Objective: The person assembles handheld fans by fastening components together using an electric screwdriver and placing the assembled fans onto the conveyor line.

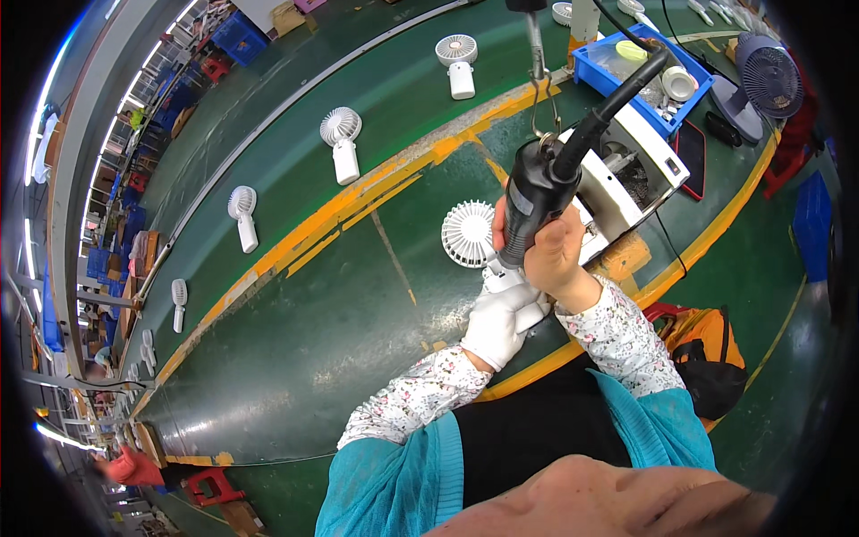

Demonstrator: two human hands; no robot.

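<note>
My right hand [557,253] is shut around a black electric screwdriver [538,195], which hangs from a hook and cable and points down at a small white handheld fan [469,234]. My left hand [503,320], in a white glove, grips the fan's handle on the green work surface [313,340]. The fan's round grille lies just left of the screwdriver. The screwdriver's tip is hidden behind my hands.
Several more white handheld fans [341,141] lie spaced along the green conveyor belt to the left. A blue bin [640,79] of parts, a white machine box [640,166] and a grey desk fan [765,80] stand at the upper right. An orange bag [702,345] sits at my right.
</note>
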